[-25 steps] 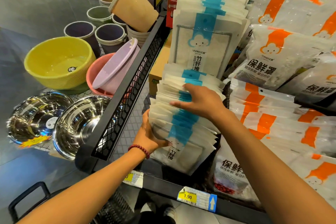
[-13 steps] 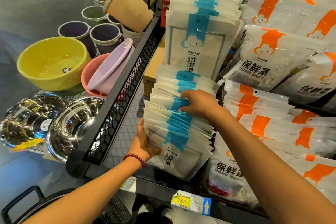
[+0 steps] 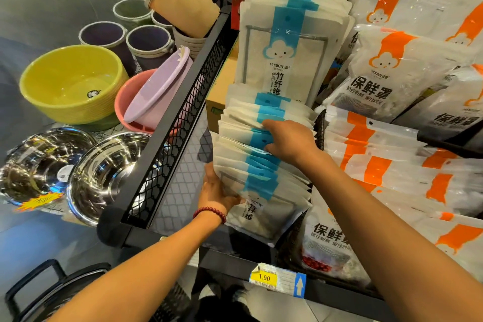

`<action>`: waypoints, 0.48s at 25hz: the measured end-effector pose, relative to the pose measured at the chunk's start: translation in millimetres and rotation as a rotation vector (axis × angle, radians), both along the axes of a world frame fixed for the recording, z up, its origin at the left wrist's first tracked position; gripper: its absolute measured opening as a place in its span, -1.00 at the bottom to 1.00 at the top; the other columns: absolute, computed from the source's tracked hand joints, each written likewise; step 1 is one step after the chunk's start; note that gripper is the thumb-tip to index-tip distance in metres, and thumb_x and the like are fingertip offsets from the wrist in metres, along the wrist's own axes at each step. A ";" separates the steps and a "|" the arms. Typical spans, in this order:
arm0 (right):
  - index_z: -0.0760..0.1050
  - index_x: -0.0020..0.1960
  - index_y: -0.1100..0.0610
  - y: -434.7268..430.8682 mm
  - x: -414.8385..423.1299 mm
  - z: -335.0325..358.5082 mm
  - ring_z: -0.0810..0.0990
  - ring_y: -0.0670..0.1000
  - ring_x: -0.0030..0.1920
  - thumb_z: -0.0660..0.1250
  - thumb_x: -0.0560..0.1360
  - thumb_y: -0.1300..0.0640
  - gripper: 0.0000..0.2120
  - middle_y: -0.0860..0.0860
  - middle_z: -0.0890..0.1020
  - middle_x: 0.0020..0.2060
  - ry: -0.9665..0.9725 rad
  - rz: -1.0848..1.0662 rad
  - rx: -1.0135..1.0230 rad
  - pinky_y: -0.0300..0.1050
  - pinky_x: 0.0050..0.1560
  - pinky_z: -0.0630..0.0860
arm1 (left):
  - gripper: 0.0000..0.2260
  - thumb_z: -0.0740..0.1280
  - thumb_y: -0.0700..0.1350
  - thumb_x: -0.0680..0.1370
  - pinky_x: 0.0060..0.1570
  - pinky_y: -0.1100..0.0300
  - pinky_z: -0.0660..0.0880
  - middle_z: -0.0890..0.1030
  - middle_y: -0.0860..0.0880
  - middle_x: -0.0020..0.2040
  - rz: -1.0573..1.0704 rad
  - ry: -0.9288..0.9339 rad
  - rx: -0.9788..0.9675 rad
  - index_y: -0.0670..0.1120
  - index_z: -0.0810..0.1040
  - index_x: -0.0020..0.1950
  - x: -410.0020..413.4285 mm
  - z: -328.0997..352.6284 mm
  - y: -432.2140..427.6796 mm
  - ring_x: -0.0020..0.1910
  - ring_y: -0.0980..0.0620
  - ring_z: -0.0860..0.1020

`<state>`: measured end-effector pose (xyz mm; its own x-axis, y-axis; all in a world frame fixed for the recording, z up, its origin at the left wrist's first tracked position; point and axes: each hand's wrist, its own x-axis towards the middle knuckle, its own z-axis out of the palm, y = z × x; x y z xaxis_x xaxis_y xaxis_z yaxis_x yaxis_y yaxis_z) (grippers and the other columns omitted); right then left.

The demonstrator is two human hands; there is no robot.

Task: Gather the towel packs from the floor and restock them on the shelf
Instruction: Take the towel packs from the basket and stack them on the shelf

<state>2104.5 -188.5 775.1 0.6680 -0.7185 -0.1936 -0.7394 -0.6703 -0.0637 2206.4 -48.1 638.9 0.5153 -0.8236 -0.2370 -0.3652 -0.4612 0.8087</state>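
I observe white, blue-striped plastic towel packs (image 3: 258, 183) standing at the front edge of the black mesh shelf (image 3: 170, 159). Left grip (image 3: 217, 191) clasps their left side; right grip (image 3: 287, 141) pinches several tops, fingers curled.

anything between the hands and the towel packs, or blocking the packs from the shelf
Nothing visible. The left hand holds the lower left edge of the towel packs, the right hand grips a bunch higher up. The packs already sit on the shelf, between its mesh side and the orange packs.
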 end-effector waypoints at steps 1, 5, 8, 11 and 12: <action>0.40 0.18 0.07 0.2 -0.8 2.8 0.53 0.12 0.07 0.32 0.48 0.03 -0.70 0.07 0.58 0.07 0.000 -0.018 0.034 -0.07 -0.11 0.43 | -0.46 0.48 0.04 0.30 0.12 -0.19 0.49 0.51 -0.14 0.15 0.001 0.039 0.008 0.00 0.38 0.20 5.4 4.8 3.1 0.22 -0.22 0.46; 0.40 0.21 0.08 8.3 -10.5 15.8 0.52 0.10 0.11 0.31 0.49 -0.03 -0.66 0.07 0.56 0.12 -0.072 -0.079 0.037 -0.01 0.00 0.51 | -0.27 0.59 -0.15 0.22 0.20 -0.06 0.47 0.49 -0.04 0.17 -0.129 0.053 0.027 0.06 0.23 0.24 24.4 17.6 19.0 0.23 -0.10 0.47; 0.41 0.27 0.08 28.4 -22.6 30.8 0.50 0.08 0.14 0.28 0.51 -0.01 -0.64 0.06 0.54 0.17 -0.131 -0.087 -0.062 0.00 0.06 0.50 | -0.32 0.54 -0.05 0.31 0.23 -0.05 0.44 0.50 -0.12 0.26 -0.171 0.065 0.130 -0.06 0.31 0.34 35.4 35.2 22.0 0.24 -0.12 0.48; 0.44 0.27 0.10 67.7 -32.5 40.9 0.49 0.09 0.19 0.28 0.53 0.03 -0.66 0.05 0.55 0.19 -0.282 -0.045 -0.110 -0.01 0.12 0.46 | -0.42 0.45 -0.01 0.42 0.23 0.02 0.44 0.50 -0.13 0.27 -0.227 -0.050 0.216 -0.10 0.34 0.37 44.1 63.8 44.6 0.23 -0.10 0.48; 0.46 0.25 0.11 86.7 -33.3 40.3 0.50 0.10 0.19 0.29 0.52 0.05 -0.67 0.06 0.57 0.17 -0.357 0.001 -0.090 0.00 0.12 0.47 | -0.46 0.44 -0.01 0.44 0.23 0.03 0.43 0.51 -0.12 0.25 -0.220 -0.069 0.211 -0.11 0.37 0.35 47.5 74.4 61.8 0.22 -0.08 0.49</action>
